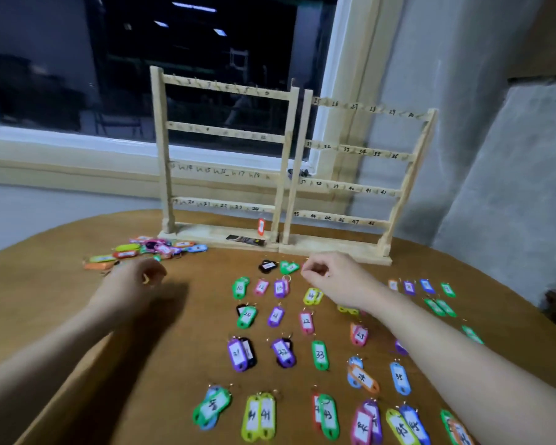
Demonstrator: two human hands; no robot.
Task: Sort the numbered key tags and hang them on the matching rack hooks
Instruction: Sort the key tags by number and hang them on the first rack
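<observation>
We're sorting: right hand (326,272) pinches something small by the green tag (289,267), left hand (142,279) curled, contents unclear. Next, the unsorted pile (148,250).

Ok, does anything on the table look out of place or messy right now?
Yes: the heap of tags at the far left lies jumbled, unlike the neat rows at centre. A dark flat item lies on the left rack's base, and only one red tag hangs on the racks.
</observation>
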